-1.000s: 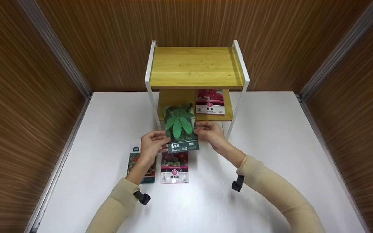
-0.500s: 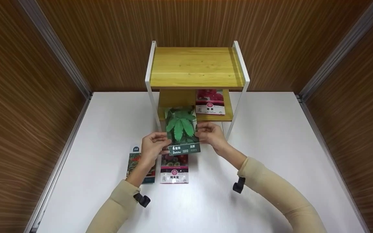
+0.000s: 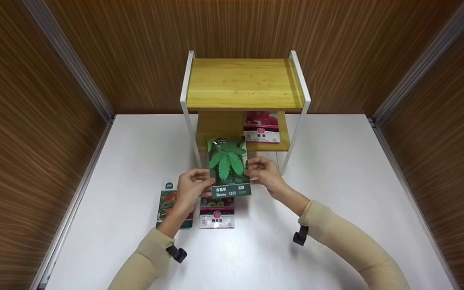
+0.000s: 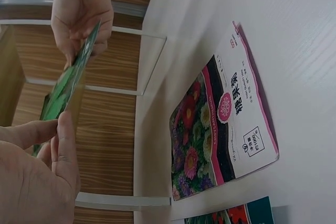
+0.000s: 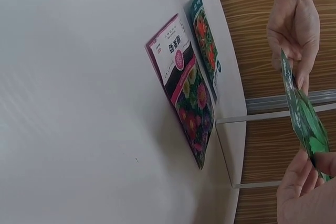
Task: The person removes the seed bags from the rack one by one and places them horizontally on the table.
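A dark green seed packet with a leaf picture is held up in front of the shelf, face toward the head camera. Its left edge is pinched by my left hand, thumb on the front. On the opposite edge my right hand pinches it the same way. Both wrist views show the thin packet raised off the table between the two hands. Below it a pink-and-white flower seed packet lies on the table, its upper part covered. A red-flower seed packet lies partly behind my left wrist.
A two-tier shelf with white metal sides and wooden boards stands at the back. On its lower board rests a pink flower seed packet, at the right. Wood-grain panels surround the white table.
Both hands have drawn the green packet slightly toward the body and to the right. It now sits straighter, covering more of the pink-and-white packet below. The other packets stay put.
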Available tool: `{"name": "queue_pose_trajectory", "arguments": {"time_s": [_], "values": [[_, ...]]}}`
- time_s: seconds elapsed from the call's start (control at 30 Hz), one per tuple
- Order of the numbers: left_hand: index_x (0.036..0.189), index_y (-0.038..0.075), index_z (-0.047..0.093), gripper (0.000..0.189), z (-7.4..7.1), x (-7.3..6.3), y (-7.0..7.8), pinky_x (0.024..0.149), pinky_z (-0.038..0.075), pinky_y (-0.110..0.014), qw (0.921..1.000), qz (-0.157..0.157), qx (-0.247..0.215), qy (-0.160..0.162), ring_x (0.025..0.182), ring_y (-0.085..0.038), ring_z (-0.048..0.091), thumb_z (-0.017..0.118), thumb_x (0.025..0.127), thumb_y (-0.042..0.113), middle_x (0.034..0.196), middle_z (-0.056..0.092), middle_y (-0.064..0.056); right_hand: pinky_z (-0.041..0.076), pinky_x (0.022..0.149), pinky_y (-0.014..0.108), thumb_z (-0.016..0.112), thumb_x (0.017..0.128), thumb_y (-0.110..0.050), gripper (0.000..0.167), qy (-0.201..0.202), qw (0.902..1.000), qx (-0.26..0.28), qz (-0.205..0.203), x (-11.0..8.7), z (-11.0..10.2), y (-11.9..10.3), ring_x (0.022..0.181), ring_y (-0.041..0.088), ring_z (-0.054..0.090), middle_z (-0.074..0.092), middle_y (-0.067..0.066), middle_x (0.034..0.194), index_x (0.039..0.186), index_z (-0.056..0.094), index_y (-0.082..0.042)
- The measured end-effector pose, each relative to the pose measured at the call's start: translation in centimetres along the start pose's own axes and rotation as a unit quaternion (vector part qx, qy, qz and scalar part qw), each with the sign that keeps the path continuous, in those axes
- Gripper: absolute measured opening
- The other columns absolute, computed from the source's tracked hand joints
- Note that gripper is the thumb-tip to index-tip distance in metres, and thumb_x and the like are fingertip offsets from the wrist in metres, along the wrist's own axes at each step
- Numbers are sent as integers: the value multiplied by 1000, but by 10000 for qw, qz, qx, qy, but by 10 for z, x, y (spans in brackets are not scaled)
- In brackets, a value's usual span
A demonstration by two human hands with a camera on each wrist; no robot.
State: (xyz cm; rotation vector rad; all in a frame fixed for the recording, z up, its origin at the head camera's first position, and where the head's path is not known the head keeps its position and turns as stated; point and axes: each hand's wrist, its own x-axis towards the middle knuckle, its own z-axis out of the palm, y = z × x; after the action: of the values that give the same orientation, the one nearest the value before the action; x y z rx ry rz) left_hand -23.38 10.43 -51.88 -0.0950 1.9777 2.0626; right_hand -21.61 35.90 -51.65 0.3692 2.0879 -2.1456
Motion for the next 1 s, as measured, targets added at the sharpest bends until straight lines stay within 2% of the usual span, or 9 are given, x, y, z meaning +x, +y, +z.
{"name": "queue_pose_trajectory", "arguments": {"time_s": [0.4, 0.57, 0.77, 1.0], "values": [[117, -4, 72, 30, 4, -9, -7, 54, 64, -25, 9997, -4, -201, -165, 61, -13, 67, 78, 88, -5, 93, 69, -6, 65, 65, 26, 66, 88, 4, 31, -17, 9999, 125, -26, -14, -5, 7, 76, 11, 66, 61, 3, 95, 118, 61, 1], [115, -2, 72, 28, 6, -12, -11, 55, 64, -26, 9998, -57, -112, -160, 63, -13, 68, 80, 87, -3, 93, 70, -7, 64, 64, 25, 63, 88, 5, 29, 35, 10000, 63, 17, -19, -8, 10, 78, 10, 68, 60, 1, 93, 117, 61, 2], [114, -1, 72, 27, 8, -17, -15, 60, 67, -32, 9997, -97, 31, -216, 68, -15, 70, 81, 88, 1, 96, 71, -7, 64, 63, 25, 69, 88, 4, 29, 86, 9999, 29, 71, -24, -11, 13, 73, 9, 64, 60, -2, 90, 115, 62, 1], [112, -2, 73, 26, 11, -19, -15, 58, 67, -29, 9995, -67, 120, -268, 68, -13, 70, 81, 87, -2, 94, 70, -7, 65, 64, 26, 64, 87, 6, 30, 46, 10000, 58, 1, -29, -14, 16, 75, 9, 67, 61, 0, 92, 117, 61, 1]]}}
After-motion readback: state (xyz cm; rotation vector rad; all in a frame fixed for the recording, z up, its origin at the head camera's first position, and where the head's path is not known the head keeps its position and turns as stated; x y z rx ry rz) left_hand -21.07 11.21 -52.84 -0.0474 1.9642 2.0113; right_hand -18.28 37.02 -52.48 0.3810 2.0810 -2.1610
